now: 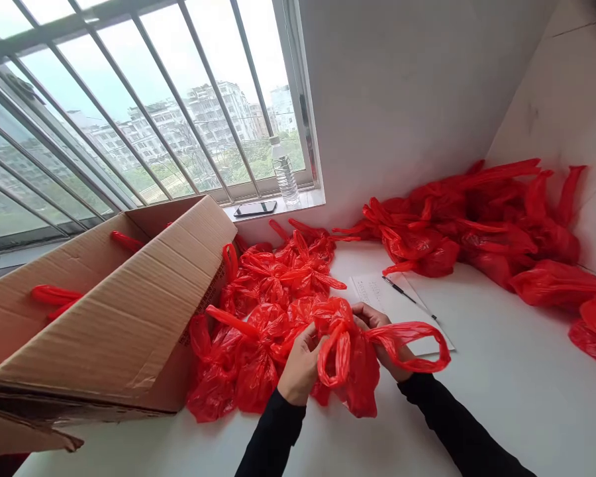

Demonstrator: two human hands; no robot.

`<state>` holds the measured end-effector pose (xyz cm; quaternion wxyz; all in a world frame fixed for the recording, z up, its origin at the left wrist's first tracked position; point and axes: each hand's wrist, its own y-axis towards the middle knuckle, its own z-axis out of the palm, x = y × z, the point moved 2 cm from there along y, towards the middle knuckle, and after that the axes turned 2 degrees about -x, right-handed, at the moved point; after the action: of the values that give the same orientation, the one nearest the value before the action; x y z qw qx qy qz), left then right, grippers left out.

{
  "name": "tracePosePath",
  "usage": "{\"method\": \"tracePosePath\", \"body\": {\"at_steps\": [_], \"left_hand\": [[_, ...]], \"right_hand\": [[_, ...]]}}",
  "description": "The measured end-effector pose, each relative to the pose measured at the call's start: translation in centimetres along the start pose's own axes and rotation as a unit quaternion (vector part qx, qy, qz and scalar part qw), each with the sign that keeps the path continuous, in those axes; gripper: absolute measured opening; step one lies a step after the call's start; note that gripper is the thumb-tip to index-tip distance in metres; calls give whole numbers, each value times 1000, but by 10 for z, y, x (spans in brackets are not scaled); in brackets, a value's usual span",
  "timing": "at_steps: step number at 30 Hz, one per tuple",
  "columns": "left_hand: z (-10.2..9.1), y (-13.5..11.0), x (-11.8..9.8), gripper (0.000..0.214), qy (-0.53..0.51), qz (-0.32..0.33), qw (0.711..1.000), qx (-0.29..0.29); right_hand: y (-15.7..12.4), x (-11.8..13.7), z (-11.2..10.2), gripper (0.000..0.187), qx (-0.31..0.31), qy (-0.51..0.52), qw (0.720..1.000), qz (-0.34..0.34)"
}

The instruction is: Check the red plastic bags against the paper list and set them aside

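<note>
Between my two hands is a knotted red plastic bag [360,377], its handle loops sticking out to the front and to the right. My left hand [300,364] grips the bag's left side, with the thumb on top and some fingers hidden. On the far right side my right hand [375,321] holds the same bag, partly covered by the plastic and a loop. What the bag contains cannot be made out. Just beyond and left of my hands lies a pile of similar tied red bags [273,285] on the white table [496,397].
An open cardboard box [144,305] with red bags inside stands at the left. More red bags [477,225] line the wall at the right. A notepad [377,291] and a pen [407,295] lie behind my right hand. On the windowsill are a phone [255,209] and a plastic bottle [284,172].
</note>
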<state>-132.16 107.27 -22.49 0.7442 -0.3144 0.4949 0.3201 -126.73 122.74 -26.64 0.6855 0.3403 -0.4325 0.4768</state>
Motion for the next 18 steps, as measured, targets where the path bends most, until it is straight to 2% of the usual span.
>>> {"method": "tracePosePath", "body": {"at_steps": [2, 5, 12, 18], "left_hand": [[5, 0, -5, 42, 7, 7, 1000, 18], [5, 1, -9, 38, 2, 14, 1000, 4], [-8, 3, -6, 37, -28, 17, 999, -28], [-13, 7, -5, 36, -54, 54, 992, -96]], "right_hand": [[1, -4, 1, 34, -5, 4, 1000, 5], [1, -4, 3, 32, -10, 3, 1000, 8], [-6, 8, 8, 42, 11, 17, 999, 44], [-15, 14, 19, 44, 153, -7, 988, 37]]}}
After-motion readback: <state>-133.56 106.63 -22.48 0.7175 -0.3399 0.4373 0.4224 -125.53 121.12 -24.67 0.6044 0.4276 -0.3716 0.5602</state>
